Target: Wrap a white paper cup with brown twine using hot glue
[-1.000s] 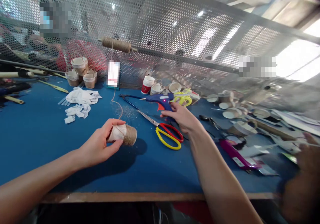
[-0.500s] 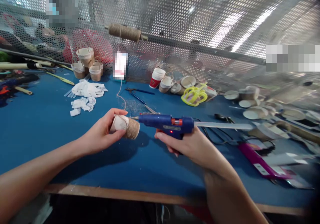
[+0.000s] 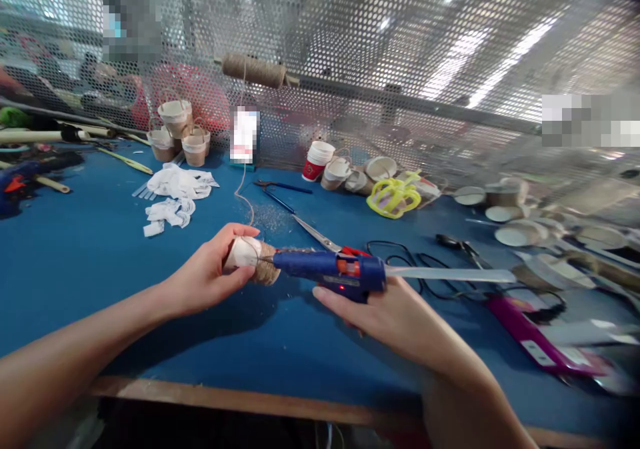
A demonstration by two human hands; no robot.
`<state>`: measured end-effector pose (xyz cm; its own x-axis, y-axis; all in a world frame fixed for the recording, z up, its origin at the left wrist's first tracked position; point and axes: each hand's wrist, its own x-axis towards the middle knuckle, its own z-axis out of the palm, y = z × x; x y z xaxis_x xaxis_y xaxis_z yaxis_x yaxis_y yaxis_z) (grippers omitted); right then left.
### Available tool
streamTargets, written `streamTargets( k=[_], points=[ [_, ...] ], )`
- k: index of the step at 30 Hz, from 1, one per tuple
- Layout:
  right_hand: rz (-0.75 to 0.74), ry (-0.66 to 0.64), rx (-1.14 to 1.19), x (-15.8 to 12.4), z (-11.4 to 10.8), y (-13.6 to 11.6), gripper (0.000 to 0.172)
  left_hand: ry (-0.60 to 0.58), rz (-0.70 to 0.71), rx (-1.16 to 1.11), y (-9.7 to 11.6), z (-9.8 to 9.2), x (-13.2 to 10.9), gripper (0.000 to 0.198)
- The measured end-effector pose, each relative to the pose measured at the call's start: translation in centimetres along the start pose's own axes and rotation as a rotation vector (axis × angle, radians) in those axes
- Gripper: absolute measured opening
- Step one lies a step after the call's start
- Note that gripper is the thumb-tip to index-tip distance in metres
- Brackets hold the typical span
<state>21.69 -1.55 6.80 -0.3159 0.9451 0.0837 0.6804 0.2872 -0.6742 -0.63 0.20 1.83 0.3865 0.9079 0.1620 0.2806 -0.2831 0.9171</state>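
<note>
Tabletop [image 3: 280, 365] (one glue gun [image 3: 320, 267] in hand [image 3: 385, 310])

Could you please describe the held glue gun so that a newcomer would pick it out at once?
Start from the blue tabletop and find the person's right grip. It holds the blue glue gun, its nozzle pointing at the twine-wrapped cup in the left grip. Unlike the nearby scissors, it has a glowing red light and a long translucent glue stick jutting from its back.

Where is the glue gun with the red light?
Head view, near centre: the glue gun is in the right hand, its nozzle at the cup in the left hand.
</note>
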Motion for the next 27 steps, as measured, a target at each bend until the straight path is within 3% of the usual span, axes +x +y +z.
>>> streamTargets(
  k=[5,13,22,27],
  points=[
    [-0.025,0.006,-0.011,-0.31,0.10,-0.06,0.018,-0.016,0.000,0.000,-0.16,0.00,-0.11,0.040],
    [-0.066,0.094,-0.056,-0.28,0.36,0.01,0.012,-0.011,0.028,0.008,0.09,0.11,-0.06,0.038],
    [-0.107,0.127,-0.141,-0.44,0.18,-0.18,0.007,-0.006,0.045,0.002,0.10,0.10,-0.13,0.038],
    [-0.132,0.104,-0.135,-0.43,0.13,-0.23,0.005,-0.001,0.084,0.113,0.12,-0.04,-0.28,0.037]
  ],
)
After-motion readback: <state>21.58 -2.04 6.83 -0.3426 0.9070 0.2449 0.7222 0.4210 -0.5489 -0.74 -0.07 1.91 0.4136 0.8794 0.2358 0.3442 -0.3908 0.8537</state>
